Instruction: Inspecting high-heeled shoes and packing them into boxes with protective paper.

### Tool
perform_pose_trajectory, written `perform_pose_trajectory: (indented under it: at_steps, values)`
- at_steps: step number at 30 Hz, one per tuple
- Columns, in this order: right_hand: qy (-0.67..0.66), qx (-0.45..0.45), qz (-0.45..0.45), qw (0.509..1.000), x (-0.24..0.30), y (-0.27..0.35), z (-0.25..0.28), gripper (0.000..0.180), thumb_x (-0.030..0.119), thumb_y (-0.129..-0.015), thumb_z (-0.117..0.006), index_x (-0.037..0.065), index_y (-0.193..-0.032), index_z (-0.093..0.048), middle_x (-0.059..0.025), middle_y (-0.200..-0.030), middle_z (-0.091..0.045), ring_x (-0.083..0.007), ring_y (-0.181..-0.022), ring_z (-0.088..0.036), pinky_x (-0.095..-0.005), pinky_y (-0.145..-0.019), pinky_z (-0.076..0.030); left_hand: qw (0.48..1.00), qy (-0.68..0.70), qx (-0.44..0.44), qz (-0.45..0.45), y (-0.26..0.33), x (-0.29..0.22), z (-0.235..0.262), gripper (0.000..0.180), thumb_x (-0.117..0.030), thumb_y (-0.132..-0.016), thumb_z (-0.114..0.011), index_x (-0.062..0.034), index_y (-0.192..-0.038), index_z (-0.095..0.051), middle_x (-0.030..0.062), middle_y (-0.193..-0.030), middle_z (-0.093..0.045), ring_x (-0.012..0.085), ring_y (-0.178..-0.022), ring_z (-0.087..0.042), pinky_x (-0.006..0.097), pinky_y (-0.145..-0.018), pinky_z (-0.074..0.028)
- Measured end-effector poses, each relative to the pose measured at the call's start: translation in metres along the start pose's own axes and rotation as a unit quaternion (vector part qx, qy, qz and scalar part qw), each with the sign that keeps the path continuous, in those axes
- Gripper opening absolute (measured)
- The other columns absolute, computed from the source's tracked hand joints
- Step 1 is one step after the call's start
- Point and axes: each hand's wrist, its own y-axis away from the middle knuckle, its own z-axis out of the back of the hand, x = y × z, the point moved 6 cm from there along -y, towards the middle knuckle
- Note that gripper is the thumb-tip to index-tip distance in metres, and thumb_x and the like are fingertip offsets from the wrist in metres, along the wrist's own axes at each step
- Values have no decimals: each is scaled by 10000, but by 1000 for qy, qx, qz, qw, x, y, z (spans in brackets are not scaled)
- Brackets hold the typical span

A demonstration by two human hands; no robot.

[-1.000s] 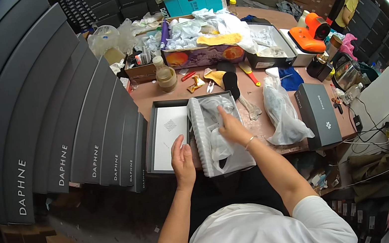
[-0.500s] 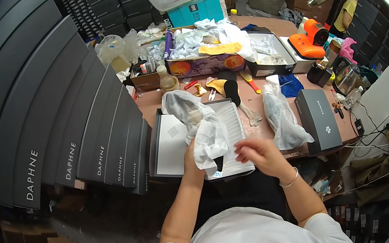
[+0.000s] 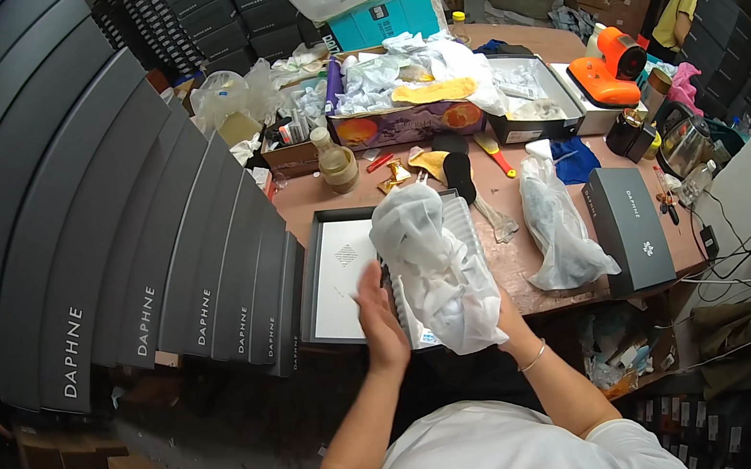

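Wrapped bundle (image 3: 434, 269) between raised hands (image 3: 378, 317)

The scene is bright and evenly lit from above; the fisheye bends straight edges, corners are black, shadows are soft.

Orange tool (image 3: 608, 69), dark closed box (image 3: 629, 228), perhaps jar (image 3: 336, 161).

Left hand (image 3: 381, 323) raised, open, fingers together pointing far, palm facing right, right hand (image 3: 505, 322) mostly hidden, wrist bent, bracelet on wrist, both forearms entering from near edge
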Motion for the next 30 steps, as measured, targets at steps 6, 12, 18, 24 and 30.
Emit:
perform_pose_trajectory:
  at_steps: [6,12,18,24,30]
  values:
    - [144,30,69,987,42,0,-11,611,110,-834,-675,7,-1374,-408,-71,-1239,-560,-141,-1131,-518,-289,-983,-398,982,127,120,76,-78,-17,-14,287,-247,-954,-570,-12,-1112,-617,94,-987,-679,182,-840,-674,314,-744,-561]
    - [227,43,-5,973,45,-11,20,686,181,-820,-718,4,-1395,-386,-76,-1270,-538,-144,-1153,-503,-305,-994,-395,982,80,2,-174,-113,-115,-24,305,-290,-989,-501,-22,-1111,-579,123,-1063,-640,226,-920,-652,378,-811,-548]
    - [462,-117,74,876,70,-31,51,653,322,-793,-701,-8,-1302,-457,-267,-994,-649,-369,-950,-655,-392,-817,-502,852,-141,-130,-487,-43,-245,-52,322,-337,-995,-459,-23,-1011,-528,134,-875,-586,232,-693,-616,349,-623,-552]
    - [427,-149,115,885,95,-27,91,598,279,-823,-691,9,-1305,-463,-207,-1051,-643,-266,-1008,-624,-341,-881,-468,578,-542,173,-585,-61,-150,-65,131,-163,-861,-663,-42,-902,-635,87,-804,-596,296,-691,-598,361,-608,-482]
    - [491,111,-32,863,121,-16,42,775,339,-781,-693,37,-1405,-346,-250,-970,-642,-349,-918,-633,-366,-828,-474,608,-702,154,-339,-135,-57,56,475,-206,-855,-624,-29,-1284,-521,202,-1257,-529,318,-1172,-509,378,-1009,-390]
